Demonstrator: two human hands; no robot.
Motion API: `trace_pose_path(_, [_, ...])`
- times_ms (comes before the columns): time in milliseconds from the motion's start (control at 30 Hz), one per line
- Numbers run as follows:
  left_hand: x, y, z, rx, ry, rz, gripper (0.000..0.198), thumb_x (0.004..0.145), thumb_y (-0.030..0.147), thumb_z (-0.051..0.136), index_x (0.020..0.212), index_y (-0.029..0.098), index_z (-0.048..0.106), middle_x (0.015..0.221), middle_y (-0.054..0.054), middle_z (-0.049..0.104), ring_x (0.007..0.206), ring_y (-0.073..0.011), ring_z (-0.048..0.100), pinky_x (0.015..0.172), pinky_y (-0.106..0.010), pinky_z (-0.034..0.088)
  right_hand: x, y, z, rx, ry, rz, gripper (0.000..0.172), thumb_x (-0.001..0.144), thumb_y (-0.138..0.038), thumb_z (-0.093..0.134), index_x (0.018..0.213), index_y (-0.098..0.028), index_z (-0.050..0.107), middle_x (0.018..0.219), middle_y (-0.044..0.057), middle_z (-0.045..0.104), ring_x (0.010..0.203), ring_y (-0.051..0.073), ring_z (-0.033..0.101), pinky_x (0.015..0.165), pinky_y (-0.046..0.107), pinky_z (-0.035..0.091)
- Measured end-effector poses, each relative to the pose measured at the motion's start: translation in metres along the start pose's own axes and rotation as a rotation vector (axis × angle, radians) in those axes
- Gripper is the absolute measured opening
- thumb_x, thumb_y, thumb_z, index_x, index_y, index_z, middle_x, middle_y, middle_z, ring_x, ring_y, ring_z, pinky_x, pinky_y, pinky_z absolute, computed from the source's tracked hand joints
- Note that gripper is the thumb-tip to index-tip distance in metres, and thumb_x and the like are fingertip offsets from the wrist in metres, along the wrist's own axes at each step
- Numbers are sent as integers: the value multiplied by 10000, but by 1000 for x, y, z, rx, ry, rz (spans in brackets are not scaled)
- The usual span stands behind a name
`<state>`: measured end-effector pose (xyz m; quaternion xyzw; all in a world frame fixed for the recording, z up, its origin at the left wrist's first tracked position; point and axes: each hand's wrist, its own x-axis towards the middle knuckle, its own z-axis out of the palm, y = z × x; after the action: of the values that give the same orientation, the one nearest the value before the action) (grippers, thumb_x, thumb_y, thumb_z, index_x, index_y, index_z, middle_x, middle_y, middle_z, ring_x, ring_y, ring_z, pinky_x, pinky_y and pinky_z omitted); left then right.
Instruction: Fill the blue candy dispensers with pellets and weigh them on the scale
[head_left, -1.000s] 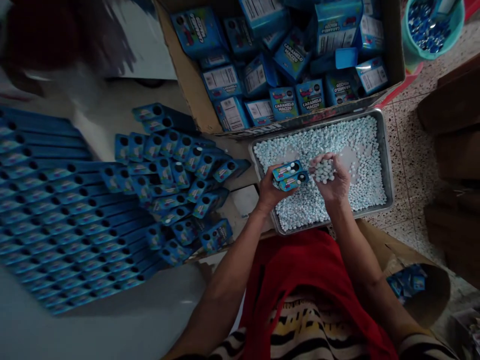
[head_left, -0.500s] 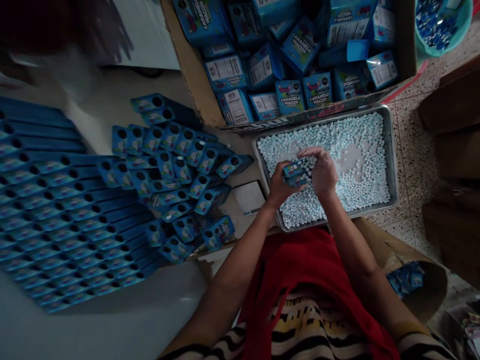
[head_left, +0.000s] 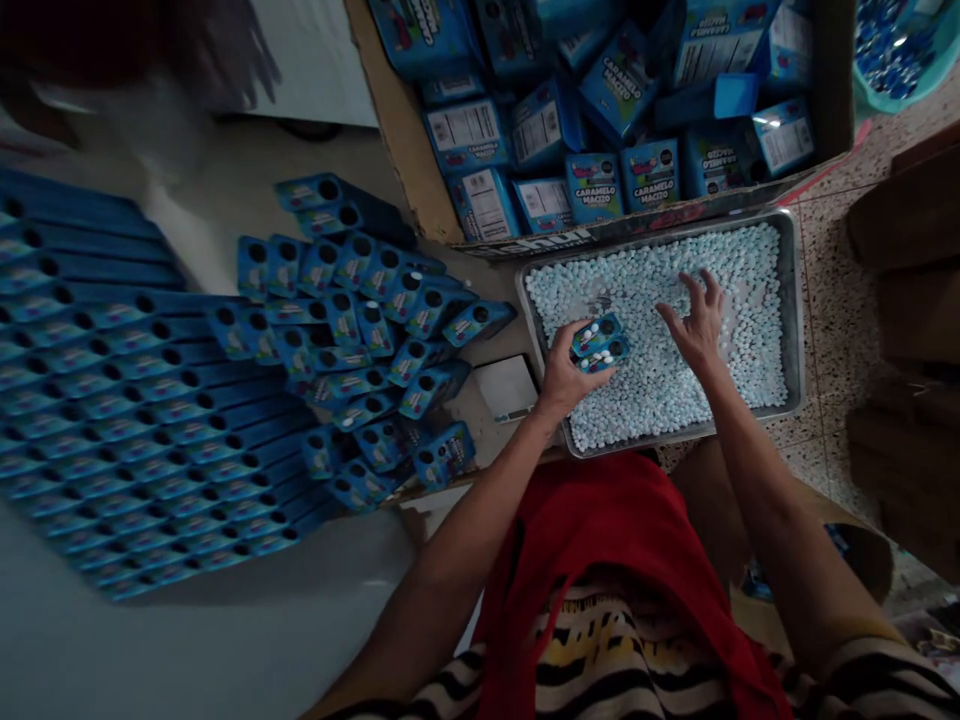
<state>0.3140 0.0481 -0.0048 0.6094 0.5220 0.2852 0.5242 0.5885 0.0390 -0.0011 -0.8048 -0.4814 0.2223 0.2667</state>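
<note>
My left hand [head_left: 568, 368] is closed around two small blue candy boxes [head_left: 598, 342] held side by side above the left part of a metal tray [head_left: 796, 330]. White candies show at the holes in the ends of the boxes. A layer of small white and pale blue round candies [head_left: 675, 390] covers most of the tray. Over its right half, my right hand [head_left: 697, 318] is open with its fingers spread, and I see nothing held in it. Left of the tray, several more blue boxes [head_left: 352, 330] lie in a loose pile with round holes facing up.
Tight rows of blue boxes [head_left: 150, 420] fill the left. A cardboard carton [head_left: 397, 120] of larger caramel boxes stands behind the tray. At top right is a turquoise tub [head_left: 874, 95] with shiny blue pieces. Another person's gloved hand [head_left: 240, 50] is at upper left.
My right hand has drawn away from the box ends to the right, its fingers spreading. The candies it had cupped there are gone from it. My left hand still grips the two boxes.
</note>
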Motion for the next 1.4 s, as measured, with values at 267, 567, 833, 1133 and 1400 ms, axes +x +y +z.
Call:
trace_pose_path(267, [10, -4, -6, -274, 51, -233, 620, 770, 600, 934, 1265, 256, 786, 1413, -97, 743, 1379, -308, 687, 1189, -443, 557, 15, -15, 54, -183, -88, 7, 377, 982, -478, 678, 1243, -211, 727, 1305, 188, 699, 1254, 377, 611, 1110, 560, 486])
trace_pose_path(567, [42, 15, 5, -103, 41, -157, 578, 672, 461, 1030, 1160, 238, 815, 1241, -80, 786, 1231, -327, 741, 1075, -441, 632, -14, -10, -10, 1028, -60, 674, 379, 642, -443, 916, 889, -249, 704, 863, -29, 694, 777, 117, 644, 573, 186, 446])
trace_pose_path(833, [79, 7, -5, -34, 8, -56, 542, 674, 412, 1044, 1136, 233, 824, 1129, -53, 820, 1125, -309, 775, 1065, -398, 613, -42, -34, -11, 1109, -106, 857, 469, 635, -528, 976, 877, -225, 712, 596, -72, 554, 505, 62, 443, 400, 175, 262])
trace_pose_path(1133, [38, 78, -47, 132, 40, 298, 412, 886, 416, 914, 1268, 308, 801, 1342, -45, 793, 1363, -318, 701, 1257, -513, 519, -43, -77, -58, 917, -354, 493, 397, 741, -530, 949, 820, -221, 713, 640, -47, 608, 558, 77, 466, 506, 213, 312])
trace_pose_path(1400, [28, 120, -56, 104, -64, 236, 489, 756, 510, 1000, 1175, 309, 847, 1088, -53, 821, 1044, -302, 750, 1037, -451, 619, -30, -147, -140, 616, -541, -52, 136, 961, -358, 784, 942, -226, 756, 838, -15, 688, 731, 126, 554, 661, 265, 401])
